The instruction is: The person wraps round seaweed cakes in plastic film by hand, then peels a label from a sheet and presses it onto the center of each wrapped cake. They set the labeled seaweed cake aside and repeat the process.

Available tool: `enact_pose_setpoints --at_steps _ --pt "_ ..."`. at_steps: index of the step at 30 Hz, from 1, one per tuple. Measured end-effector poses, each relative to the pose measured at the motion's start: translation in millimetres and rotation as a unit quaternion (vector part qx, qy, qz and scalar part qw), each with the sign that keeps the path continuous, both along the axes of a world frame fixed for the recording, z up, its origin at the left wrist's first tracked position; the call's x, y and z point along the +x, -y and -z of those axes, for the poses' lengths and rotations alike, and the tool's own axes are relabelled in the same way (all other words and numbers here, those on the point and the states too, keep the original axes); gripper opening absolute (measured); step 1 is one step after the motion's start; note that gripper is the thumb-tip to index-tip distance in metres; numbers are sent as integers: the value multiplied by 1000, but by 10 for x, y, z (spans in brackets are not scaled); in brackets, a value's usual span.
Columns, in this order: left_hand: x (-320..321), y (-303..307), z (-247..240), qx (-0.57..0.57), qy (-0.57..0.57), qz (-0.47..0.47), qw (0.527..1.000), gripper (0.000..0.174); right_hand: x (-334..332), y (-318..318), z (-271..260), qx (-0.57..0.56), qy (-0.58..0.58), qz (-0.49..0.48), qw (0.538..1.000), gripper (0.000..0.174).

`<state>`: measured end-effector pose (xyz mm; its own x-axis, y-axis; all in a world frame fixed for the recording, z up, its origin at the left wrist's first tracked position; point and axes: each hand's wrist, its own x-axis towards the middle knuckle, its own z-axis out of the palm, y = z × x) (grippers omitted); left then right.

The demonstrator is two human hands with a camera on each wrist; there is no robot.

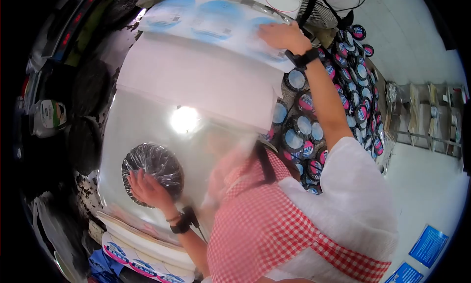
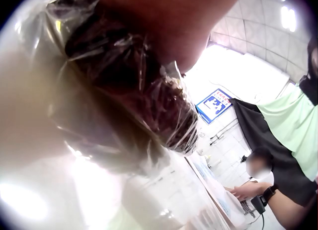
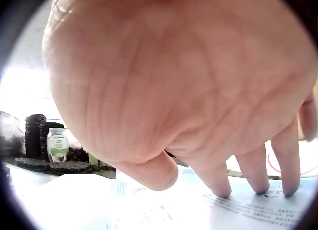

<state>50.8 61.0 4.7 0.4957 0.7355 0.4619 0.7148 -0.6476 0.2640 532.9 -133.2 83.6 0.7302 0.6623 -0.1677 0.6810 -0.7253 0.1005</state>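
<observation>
My left hand (image 1: 152, 191) rests on a dark round cake (image 1: 153, 167) wrapped in clear crinkled plastic, fingers spread over its near side. In the left wrist view the palm side of this hand (image 2: 169, 26) lies against the shiny wrapped cake (image 2: 149, 101). At the top, my right hand (image 1: 287, 38) touches a sheet printed with blue circles (image 1: 211, 19), fingers extended. The right wrist view shows that hand (image 3: 184, 86) with its fingertips down on the printed sheet (image 3: 238, 210). A blank white sheet (image 1: 196, 77) lies between the two hands.
Many small wrapped round packs (image 1: 304, 126) are heaped on the right. Dark round cakes (image 1: 91, 87) and a white jar with a green label (image 1: 49, 117) stand on the left. Stacked printed sheets (image 1: 142, 263) lie at the bottom. Wall shelves (image 1: 427, 116) are at far right.
</observation>
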Motion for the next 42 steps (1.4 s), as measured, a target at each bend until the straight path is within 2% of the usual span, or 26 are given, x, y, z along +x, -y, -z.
enact_pose_setpoints --at_steps 2,3,6,9,12,18,21,27,30,33,36,39,42 --pt "25 23 -15 0 4 -1 1000 24 -52 -40 -26 -9 -4 -37 999 53" --pt "31 23 -33 -5 9 3 1000 24 -238 -64 -62 68 -18 -64 995 49" --pt "19 4 -30 -6 -9 -4 1000 23 -538 -143 329 176 129 -76 973 41" --pt "4 -8 -2 0 0 1 1000 23 -531 -189 565 151 221 -99 958 37" --pt "12 -1 -3 0 5 -1 1000 23 -528 -191 603 128 210 -103 964 31" --pt "19 -9 11 -6 8 -3 1000 24 -143 -121 549 86 86 -122 985 24" --pt "16 -1 0 1 13 -2 1000 25 -66 -87 542 171 63 -153 971 27" --pt "13 -13 16 1 15 -5 1000 24 -335 -175 554 103 107 -88 985 33" --pt "7 -12 25 -2 11 -10 1000 25 -354 -196 556 87 100 -94 987 30" --pt "0 -9 48 -5 15 -13 1000 24 -319 -209 599 78 119 -142 980 23" --pt "10 -8 58 -8 18 -17 1000 24 -306 -131 553 131 120 -183 967 13" --pt "-8 -6 69 -13 16 -20 1000 25 -74 -100 462 92 88 -170 977 15" --pt "16 -2 62 -9 12 -21 1000 26 54 -38 345 163 52 -175 970 17"
